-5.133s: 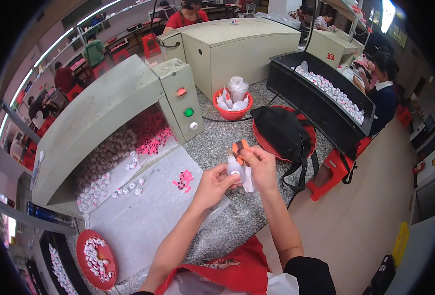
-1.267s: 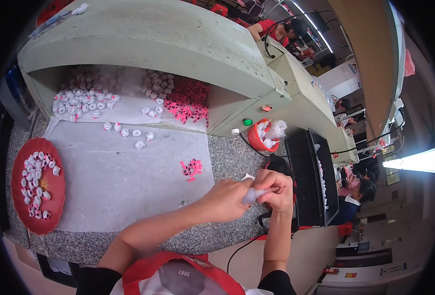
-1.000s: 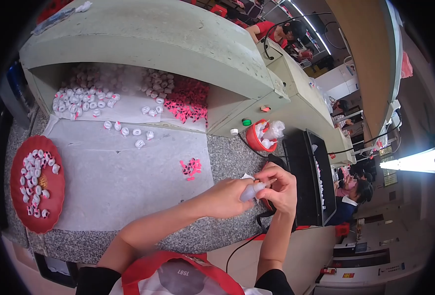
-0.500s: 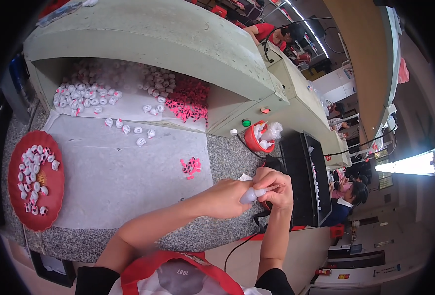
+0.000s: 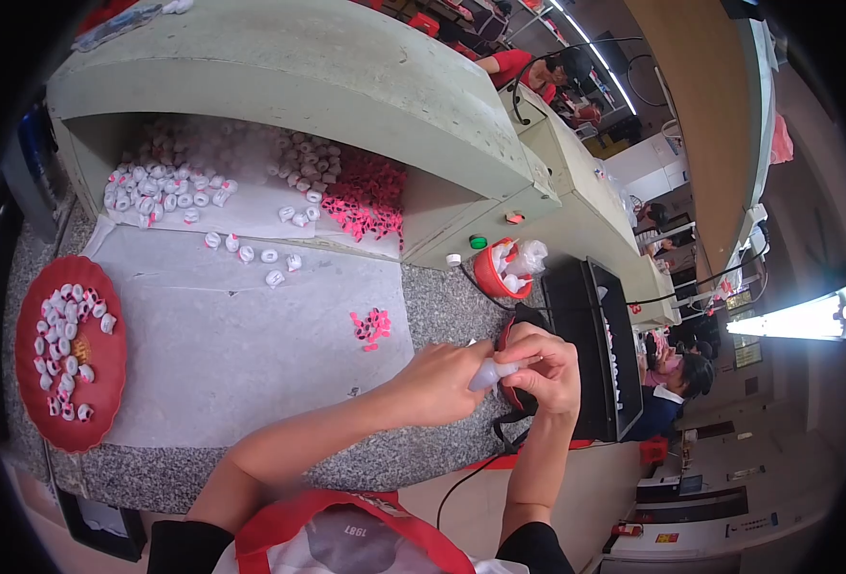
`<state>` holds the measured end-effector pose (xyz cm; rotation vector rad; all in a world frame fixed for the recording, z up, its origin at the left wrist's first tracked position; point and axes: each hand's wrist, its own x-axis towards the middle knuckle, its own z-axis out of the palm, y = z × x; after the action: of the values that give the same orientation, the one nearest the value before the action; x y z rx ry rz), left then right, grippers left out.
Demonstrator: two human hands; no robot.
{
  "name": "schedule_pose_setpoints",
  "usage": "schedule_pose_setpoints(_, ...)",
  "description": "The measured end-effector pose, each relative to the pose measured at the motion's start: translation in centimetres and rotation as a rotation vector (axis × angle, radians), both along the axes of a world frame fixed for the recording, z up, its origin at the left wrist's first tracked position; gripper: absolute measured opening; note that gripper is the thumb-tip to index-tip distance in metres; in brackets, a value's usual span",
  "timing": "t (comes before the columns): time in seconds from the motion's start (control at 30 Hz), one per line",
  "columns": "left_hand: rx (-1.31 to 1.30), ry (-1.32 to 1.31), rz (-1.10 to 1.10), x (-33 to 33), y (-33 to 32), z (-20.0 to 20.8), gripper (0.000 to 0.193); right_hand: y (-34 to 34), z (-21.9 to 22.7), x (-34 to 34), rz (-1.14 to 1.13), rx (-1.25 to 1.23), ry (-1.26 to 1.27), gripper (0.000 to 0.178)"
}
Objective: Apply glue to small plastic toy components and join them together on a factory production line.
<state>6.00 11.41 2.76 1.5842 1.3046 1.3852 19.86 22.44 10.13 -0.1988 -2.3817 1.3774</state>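
Note:
My left hand (image 5: 444, 385) is closed around a small translucent squeeze bottle (image 5: 484, 375) with whitish contents, over the right part of the bench. The thumb and fingers of my right hand (image 5: 551, 375) pinch the bottle's narrow end and hide most of it. To the left of my hands, a cluster of small pink pieces with dark marks (image 5: 372, 327) lies on a white paper sheet (image 5: 241, 364). Several small white ring-shaped parts (image 5: 269, 255) sit along the sheet's far edge.
A red scalloped plate (image 5: 105, 383) at left holds white and pink parts. Heaps of white parts (image 5: 179, 182) and pink pieces (image 5: 361, 196) fill a pale cabinet (image 5: 299, 72). A red cup with small bottles (image 5: 488, 277) and a black tray (image 5: 634, 383) stand at right.
My right hand's fingers have shifted slightly right and up around the bottle's narrow end, and its thin tip no longer shows. My left hand keeps its hold, almost in place.

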Motion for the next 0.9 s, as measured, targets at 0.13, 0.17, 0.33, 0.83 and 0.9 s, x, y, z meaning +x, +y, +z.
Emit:
schedule_pose_setpoints(0.13,0.001,-0.034,-0.017,0.4,0.4,-0.4,0.029,0.1,0.4,0.0,0.046,-0.113,-0.041,0.033)
schedule_pose_setpoints(0.17,0.0,-0.034,-0.016,0.4,0.6,-0.6,0.029,0.2,0.3,-0.1,0.047,-0.114,-0.04,0.033)
schedule_pose_setpoints(0.33,-0.008,-0.007,0.002,0.5,0.5,-0.4,0.029,0.5,-0.2,0.4,0.019,-0.094,-0.01,0.033)
schedule_pose_setpoints(0.83,0.035,-0.045,-0.003,0.8,0.9,-0.8,0.032,0.2,-1.9,-0.3,0.022,0.018,0.102,0.037)
schedule_pose_setpoints(0.9,-0.017,-0.012,0.054,0.6,0.9,-0.6,0.033,-1.4,-3.2,-0.1,-0.185,-0.099,0.098,0.039)
